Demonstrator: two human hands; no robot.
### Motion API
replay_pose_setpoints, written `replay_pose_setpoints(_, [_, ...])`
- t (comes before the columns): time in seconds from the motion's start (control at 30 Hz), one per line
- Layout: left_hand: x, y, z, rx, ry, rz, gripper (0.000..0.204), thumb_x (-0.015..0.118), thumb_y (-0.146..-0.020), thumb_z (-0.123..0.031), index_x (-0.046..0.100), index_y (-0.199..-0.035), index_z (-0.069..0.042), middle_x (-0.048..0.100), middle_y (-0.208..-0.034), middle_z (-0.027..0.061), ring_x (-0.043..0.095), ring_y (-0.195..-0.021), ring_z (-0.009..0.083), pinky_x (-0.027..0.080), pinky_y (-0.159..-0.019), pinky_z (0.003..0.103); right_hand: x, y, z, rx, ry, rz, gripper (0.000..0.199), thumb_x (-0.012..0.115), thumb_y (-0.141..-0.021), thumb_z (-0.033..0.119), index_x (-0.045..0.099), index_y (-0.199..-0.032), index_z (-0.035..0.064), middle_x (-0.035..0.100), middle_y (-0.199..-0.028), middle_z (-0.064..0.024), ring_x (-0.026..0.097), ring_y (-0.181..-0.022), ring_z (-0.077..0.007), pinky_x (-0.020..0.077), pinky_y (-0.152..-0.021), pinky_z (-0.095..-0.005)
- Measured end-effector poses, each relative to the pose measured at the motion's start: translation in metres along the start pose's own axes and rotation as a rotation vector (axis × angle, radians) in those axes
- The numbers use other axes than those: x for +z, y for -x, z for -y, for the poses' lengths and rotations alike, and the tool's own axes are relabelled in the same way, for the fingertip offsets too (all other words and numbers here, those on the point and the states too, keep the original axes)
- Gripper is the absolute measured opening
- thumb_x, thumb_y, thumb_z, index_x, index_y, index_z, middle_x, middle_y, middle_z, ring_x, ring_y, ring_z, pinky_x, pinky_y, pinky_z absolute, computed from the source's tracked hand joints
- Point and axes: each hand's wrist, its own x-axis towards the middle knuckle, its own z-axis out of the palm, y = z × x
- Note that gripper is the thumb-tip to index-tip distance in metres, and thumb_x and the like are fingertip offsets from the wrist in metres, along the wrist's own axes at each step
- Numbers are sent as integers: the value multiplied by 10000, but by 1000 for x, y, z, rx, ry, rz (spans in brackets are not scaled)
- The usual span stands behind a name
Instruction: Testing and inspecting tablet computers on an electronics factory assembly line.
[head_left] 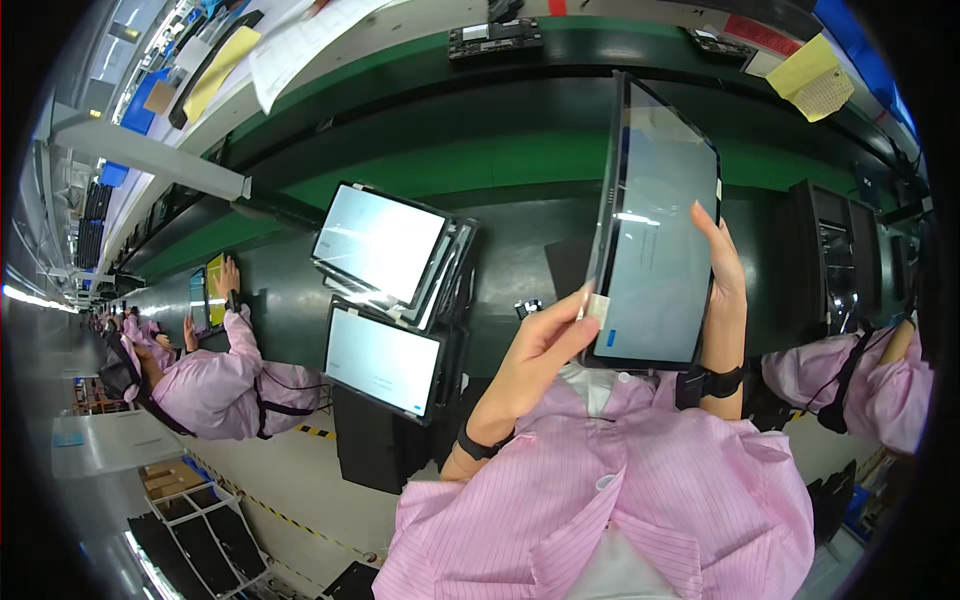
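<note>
A tablet (658, 230) with a lit, greyish screen is held up in front of me, tilted, its long sides running away from me. My right hand (725, 275) grips its right edge, thumb over the screen side. At the lower left edge, the thumb and fingers of my left hand (548, 345) are pinched on a small pale tab (598, 308). Along the tablet's left side runs a clear, glossy strip; I cannot tell if it is a lifted film or the edge. To the left, more lit tablets (380, 242) lie stacked, with another tablet (383, 358) nearer me.
The dark green bench (500, 260) runs across. A black tray rack (840, 255) stands right, circuit boards (495, 38) lie on the far ledge, and a grey metal arm (150, 150) reaches in from the left. Co-workers in pink (205, 385) sit on both sides.
</note>
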Motion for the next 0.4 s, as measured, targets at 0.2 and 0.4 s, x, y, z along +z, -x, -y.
replay_pose_setpoints(0.2, [-2, 29, -17, -68, 368, 267, 482, 421, -914, -61, 256, -1362, 4, 500, -1199, 83, 530, -1018, 162, 475, -848, 311, 8, 30, -19, 226, -287, 91, 339, 639, -819, 188, 538, -1079, -4, 602, -934, -68, 613, -767, -134, 518, -626, -238])
replay_pose_setpoints(0.4, [-6, 47, -20, -1, 306, 251, 505, 409, -890, -87, 244, -1327, 105, 488, -1198, 171, 557, -1017, 244, 428, -883, 321, 14, 36, -22, 144, -194, 196, 397, 624, -827, 191, 500, -1133, -30, 598, -1001, -109, 615, -840, -169, 524, -708, -256])
